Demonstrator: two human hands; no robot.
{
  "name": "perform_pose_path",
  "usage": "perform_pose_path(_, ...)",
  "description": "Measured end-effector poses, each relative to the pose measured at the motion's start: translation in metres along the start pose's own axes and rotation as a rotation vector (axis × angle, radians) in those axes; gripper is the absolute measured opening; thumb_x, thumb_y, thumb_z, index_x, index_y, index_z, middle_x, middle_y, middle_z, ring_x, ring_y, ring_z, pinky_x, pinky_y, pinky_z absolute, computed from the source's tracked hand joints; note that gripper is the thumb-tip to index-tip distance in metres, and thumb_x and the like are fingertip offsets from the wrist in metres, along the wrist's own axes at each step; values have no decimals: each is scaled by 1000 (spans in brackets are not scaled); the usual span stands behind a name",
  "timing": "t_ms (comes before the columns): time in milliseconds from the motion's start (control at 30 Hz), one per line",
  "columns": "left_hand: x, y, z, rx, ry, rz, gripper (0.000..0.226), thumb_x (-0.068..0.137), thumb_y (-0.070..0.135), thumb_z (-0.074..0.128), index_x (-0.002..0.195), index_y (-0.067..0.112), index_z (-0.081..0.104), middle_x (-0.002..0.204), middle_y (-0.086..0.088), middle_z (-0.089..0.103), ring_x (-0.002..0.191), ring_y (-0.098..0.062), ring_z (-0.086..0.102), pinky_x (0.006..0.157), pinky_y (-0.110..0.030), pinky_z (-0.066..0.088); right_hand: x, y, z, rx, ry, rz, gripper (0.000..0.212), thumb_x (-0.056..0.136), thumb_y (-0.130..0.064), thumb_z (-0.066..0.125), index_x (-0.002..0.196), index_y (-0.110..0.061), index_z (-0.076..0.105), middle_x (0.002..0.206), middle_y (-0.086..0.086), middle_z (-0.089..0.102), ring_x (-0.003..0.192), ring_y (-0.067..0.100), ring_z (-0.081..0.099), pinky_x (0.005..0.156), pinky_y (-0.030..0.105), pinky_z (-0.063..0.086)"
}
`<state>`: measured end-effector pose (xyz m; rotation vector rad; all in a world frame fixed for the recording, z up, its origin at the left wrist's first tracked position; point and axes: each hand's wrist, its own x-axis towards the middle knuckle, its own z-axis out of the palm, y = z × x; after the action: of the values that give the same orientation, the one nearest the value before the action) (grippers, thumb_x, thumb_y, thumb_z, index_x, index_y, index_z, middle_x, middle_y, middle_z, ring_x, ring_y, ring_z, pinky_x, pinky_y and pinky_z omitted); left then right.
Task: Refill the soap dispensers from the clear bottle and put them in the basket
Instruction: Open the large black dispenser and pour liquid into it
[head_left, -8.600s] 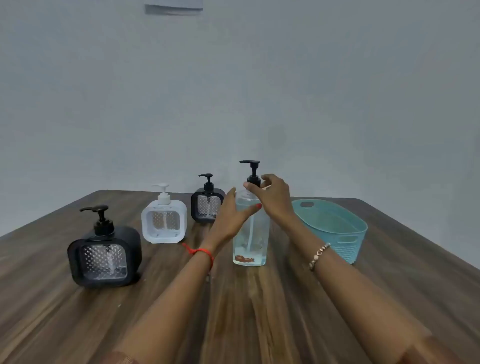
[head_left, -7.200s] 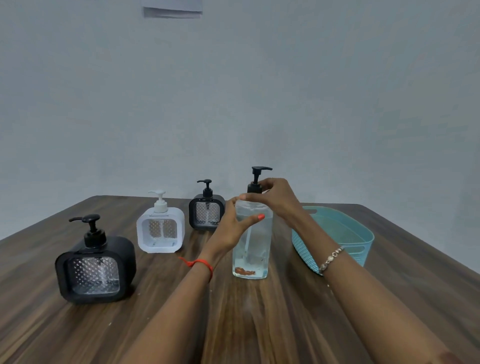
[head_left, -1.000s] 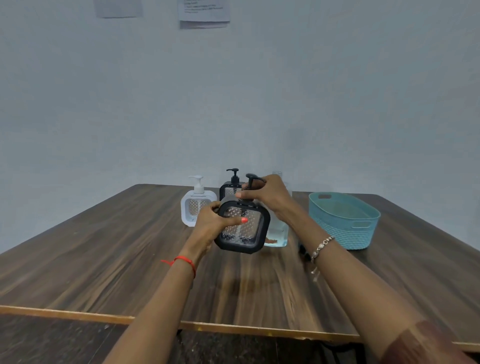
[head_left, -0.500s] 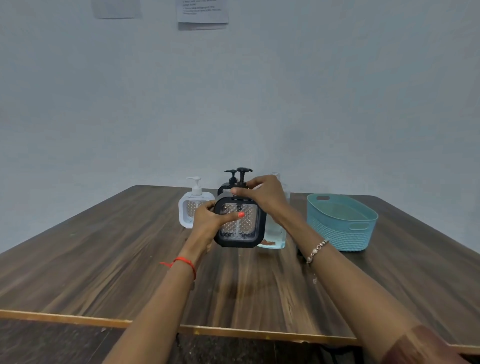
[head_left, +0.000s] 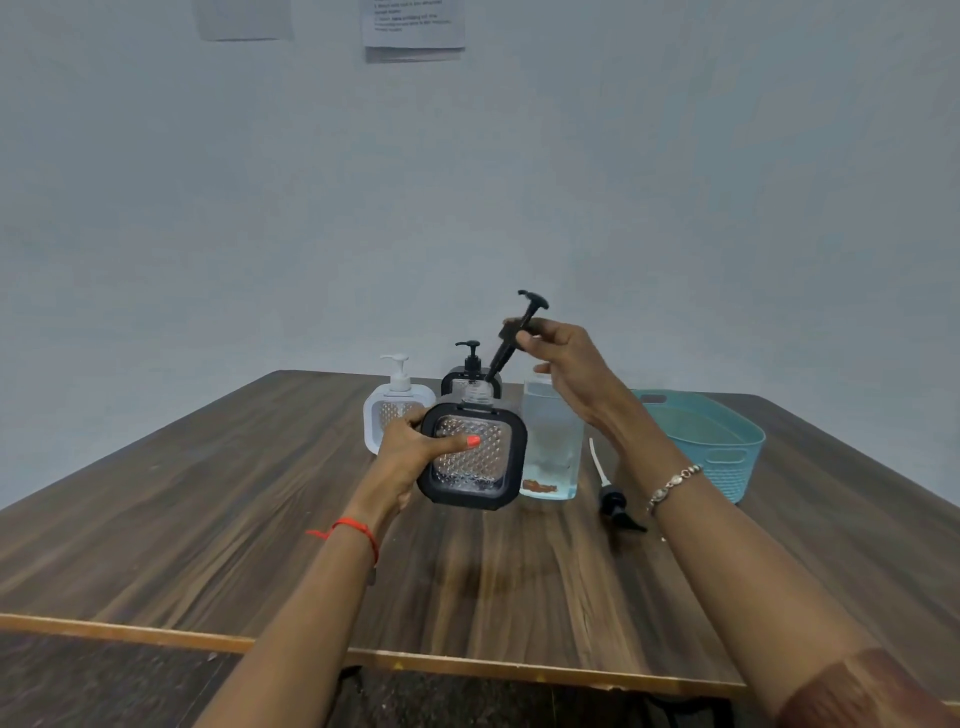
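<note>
My left hand grips a black square soap dispenser, held above the table. Its neck is uncovered. My right hand holds that dispenser's black pump, lifted out and tilted, with the tube end still at the neck. Right behind the dispenser stands the clear bottle, without a cap and partly hidden. The bottle's own black pump lies on the table to its right. A white dispenser and a second black dispenser stand behind. The teal basket sits at the right.
The wooden table has its near edge close to me, with dark floor below. A plain wall stands behind the table, with paper sheets pinned high up.
My right hand has pulled the pump up out of the black dispenser and tilted it. The dispenser stays in my left hand at about the same place.
</note>
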<state>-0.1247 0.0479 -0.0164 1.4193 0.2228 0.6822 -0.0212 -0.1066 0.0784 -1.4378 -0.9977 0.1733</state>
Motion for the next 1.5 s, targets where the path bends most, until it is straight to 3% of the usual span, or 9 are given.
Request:
perform_pose_path(167, -2, -9, -10, -22, 140, -29, 43, 57, -8, 81, 94, 8, 65, 88, -9, 71, 76, -20, 69, 62, -27, 57, -14, 5, -9, 99, 254, -167, 22, 84, -5, 63, 104, -14, 63, 94, 1, 65, 89, 11, 57, 70, 27, 44)
perform_pose_path(500, 3, -12, -11, -206, 240, 4, 36, 75, -8, 68, 109, -1, 57, 86, -7, 64, 74, -17, 62, 51, -17, 54, -87, 99, 4, -859, -419, -365, 38, 77, 7, 57, 111, -8, 61, 116, 7, 54, 106, 10, 51, 94, 22, 43)
perform_pose_path(700, 14, -10, 1, -220, 166, 15, 24, 74, -6, 68, 92, 10, 62, 89, -7, 66, 77, -18, 64, 56, -21, 55, -94, 115, 4, -1069, -489, -297, 51, 78, 3, 52, 126, -12, 53, 123, 6, 49, 110, 19, 47, 94, 29, 44)
perform_pose_path(800, 24, -7, 5, -194, 134, 54, 26, 72, -4, 71, 91, 12, 64, 90, -5, 69, 78, -15, 67, 60, -21, 55, -85, 112, -6, -926, -368, -304, 51, 71, 6, 48, 117, -9, 60, 112, 7, 58, 105, 17, 53, 92, 25, 45)
perform_pose_path(900, 34, -3, 14, -208, 127, 92, 28, 72, -3, 71, 92, 14, 62, 91, -3, 68, 80, -15, 66, 61, -21, 55, -64, 101, -20, -673, 104, -365, 33, 73, 6, 51, 99, -9, 64, 98, 3, 61, 92, 14, 57, 81, 10, 42)
perform_pose_path(1000, 46, 0, 21, -255, 154, 113, 29, 74, -2, 70, 92, 19, 60, 91, 0, 67, 80, -14, 65, 63, -23, 55, -34, 91, -36, -447, 447, -263, 37, 72, -2, 70, 101, -18, 53, 105, 2, 54, 94, 16, 53, 79, 21, 43)
perform_pose_path(1200, 75, 1, 27, -326, 163, 155, 28, 74, -2, 70, 92, 17, 60, 90, -4, 66, 83, -21, 63, 85, -39, 52, 13, 117, -55, -95, 353, 105, 90, 52, -19, 90, 127, -24, 39, 120, 4, 52, 110, 20, 54, 93, 36, 49)
perform_pose_path(1333, 89, -3, 30, -301, 157, 173, 27, 74, 0, 72, 94, 16, 62, 87, -1, 68, 79, -17, 64, 84, -37, 54, 19, 126, -48, 10, 248, 139, 68, 62, 0, 82, 121, -10, 49, 108, 4, 63, 86, 6, 62, 64, 14, 53)
perform_pose_path(1500, 97, -5, 26, -256, 130, 186, 29, 71, 0, 72, 92, 17, 63, 83, 3, 69, 77, -14, 65, 76, -31, 57, 21, 139, -42, 45, 297, 125, 59, 60, -4, 84, 111, -16, 58, 97, -4, 68, 86, 9, 65, 64, 17, 56)
